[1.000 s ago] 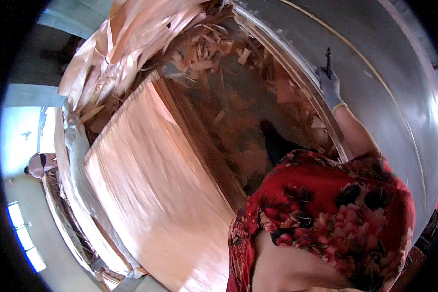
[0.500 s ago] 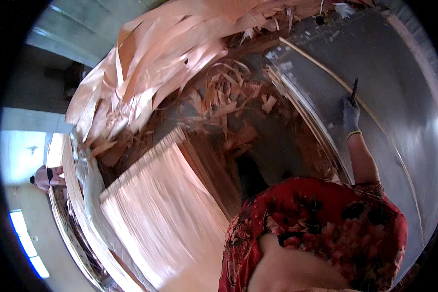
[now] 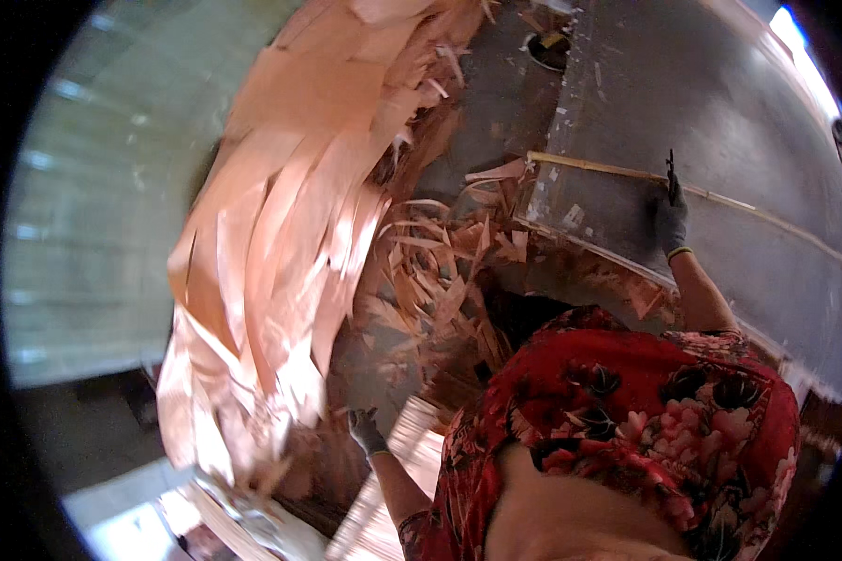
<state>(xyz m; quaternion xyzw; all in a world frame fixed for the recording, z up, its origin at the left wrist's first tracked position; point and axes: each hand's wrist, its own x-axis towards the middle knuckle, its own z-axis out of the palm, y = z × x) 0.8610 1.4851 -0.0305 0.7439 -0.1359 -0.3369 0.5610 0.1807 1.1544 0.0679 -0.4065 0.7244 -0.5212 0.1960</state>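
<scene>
Right arm [image 3: 704, 294] extended over grey tabletop [image 3: 617, 112]
Right hand [image 3: 671, 224] (gloved) grips a dark tool [image 3: 671, 168], overlapping the pale rod [image 3: 608, 169]; left hand [image 3: 366, 433], near the veneer stack [image 3: 423, 451], appears released, though small in view.

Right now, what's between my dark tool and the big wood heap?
In the head view, between the dark tool and the wood heap: part of the grey table, a pale strip across it, then loose scraps on the floor.
</scene>
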